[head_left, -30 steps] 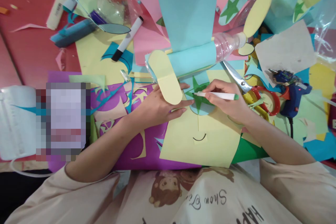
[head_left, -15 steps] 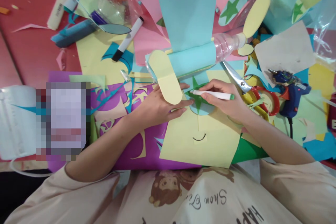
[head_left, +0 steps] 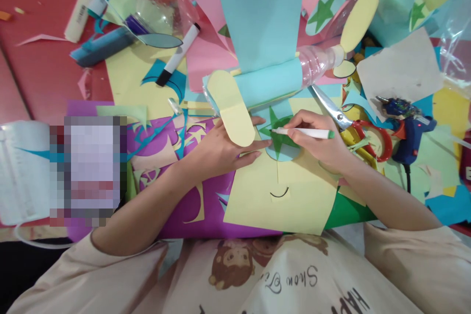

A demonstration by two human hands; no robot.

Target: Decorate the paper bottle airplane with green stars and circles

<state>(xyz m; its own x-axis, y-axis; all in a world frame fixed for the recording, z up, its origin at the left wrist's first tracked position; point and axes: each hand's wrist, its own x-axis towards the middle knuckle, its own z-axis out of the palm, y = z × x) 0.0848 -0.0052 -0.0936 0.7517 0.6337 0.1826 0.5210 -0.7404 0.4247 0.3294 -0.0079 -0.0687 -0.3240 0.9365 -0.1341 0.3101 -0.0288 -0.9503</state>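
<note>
The right hand (head_left: 324, 146) pinches a white marker (head_left: 318, 133), tip at a green star (head_left: 278, 143) on blue paper (head_left: 284, 155) between both hands. The left hand (head_left: 215, 151), palm down, fingers spread, grips nothing, partly under a yellow flap (head_left: 237, 115) at the blue-wrapped bottle's (head_left: 272, 81) end. Farther up-left, a clear plastic container (head_left: 157, 2) shows something orange, perhaps inside.

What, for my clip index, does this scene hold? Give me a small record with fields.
Left grip: palm down, fingers spread, partly hidden under a cream paper piece
Right grip: closed around a white marker with a green end
Marker tip: at a green star on blue paper
Below the star: cream sheet
Beyond the hands: clear bottle, partly wrapped in blue
On the right: red-handled scissors, blue glue gun
</note>
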